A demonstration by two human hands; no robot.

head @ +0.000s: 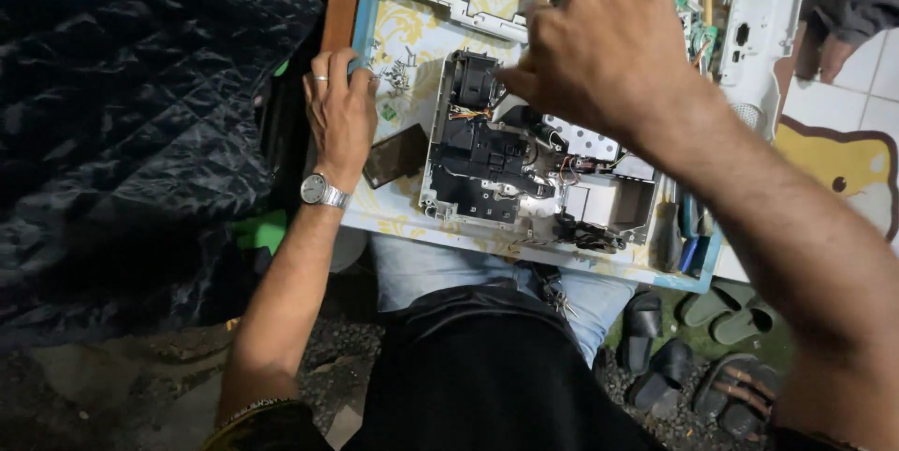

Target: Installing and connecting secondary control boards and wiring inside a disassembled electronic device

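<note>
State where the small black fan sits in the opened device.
In the head view, the black fan sits at the upper-left corner of the opened device, just left of the right hand and right of the left hand.

Place: a makeshift repair spot, outdoors or half-open
Bench: small table [409, 31] with a flowered cover, at the person's lap
Work: opened device [524, 165] with its fan and wiring bare, white casing parts [763, 11] alongside
Tools: screwdrivers [682, 231] at the table edge
Ground: gravel with sandals [740, 315], black plastic sheet [131, 123]
</note>
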